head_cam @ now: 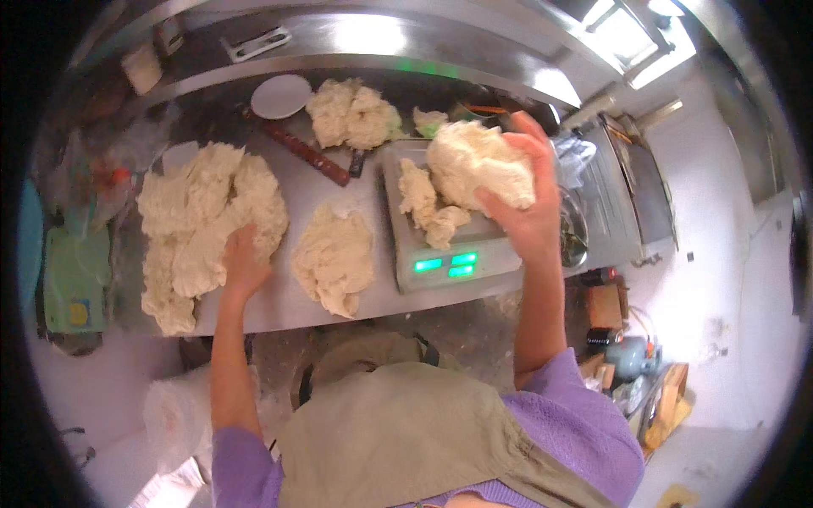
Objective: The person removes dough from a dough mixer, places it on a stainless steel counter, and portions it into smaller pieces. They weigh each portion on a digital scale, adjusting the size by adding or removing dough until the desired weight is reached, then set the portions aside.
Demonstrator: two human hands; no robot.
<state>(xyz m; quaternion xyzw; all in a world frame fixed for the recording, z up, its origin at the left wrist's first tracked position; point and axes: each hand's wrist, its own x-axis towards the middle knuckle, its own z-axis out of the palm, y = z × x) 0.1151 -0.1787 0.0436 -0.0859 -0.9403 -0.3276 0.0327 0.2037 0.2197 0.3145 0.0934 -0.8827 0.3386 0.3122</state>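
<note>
My right hand (530, 184) grips a large lump of pale, rough dough (479, 162) over the pan of a digital scale (492, 251), thumb on the near side and fingers on the far side. Smaller dough pieces (438, 216) lie on the pan beside that lump. The scale's green displays are lit. My left hand (246, 263) presses against the right side of a big dough heap (197, 216); its fingertips are partly hidden in the dough. Between heap and scale, a flatter dough piece (335, 260) rests on the metal table (286, 311).
Behind these lie a reddish-brown bar (308, 152), a white round plate or lid (281, 96) and another dough mound (352, 114). A metal bowl (573, 232) stands right of the scale. A green container (76, 279) is at far left, a gas cylinder (629, 355) at lower right.
</note>
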